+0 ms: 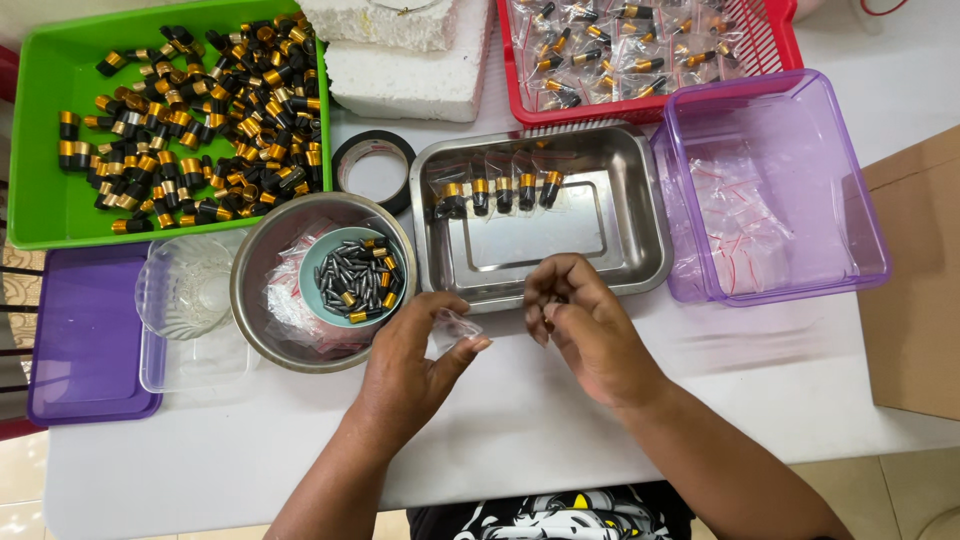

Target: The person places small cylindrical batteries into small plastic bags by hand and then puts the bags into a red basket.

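The bag (457, 325), small and clear, sits pinched between thumb and forefinger of the left hand (405, 375), just above the white table (520, 420) and just in front of the steel tray (640, 255); whether its mouth is open cannot be told. The right hand (580, 325) is curled beside it, fingertips closed on something small and dark that is too hidden to name; the two hands are near but not touching.

Judged from this: the bag is thin and slippery, so a loose pinch could let it drop or fold shut; a small part held at the fingertips could miss the mouth and roll off the table edge toward the person; a hurried push might crease or split the film.

Inside the tray four bagged caps (497, 190) lie in a row at the far side; a careless reach could knock them askew. Left of the hands, a steel bowl (250, 290) holds a teal dish (315, 262) of small dark parts; the left wrist is near its rim and could tip it. Farther out: a green tray (40, 150) heaped with black-and-gold caps, a tape roll (345, 160), a red basket (780, 45) of filled bags, a purple box (860, 200) with empty bags.
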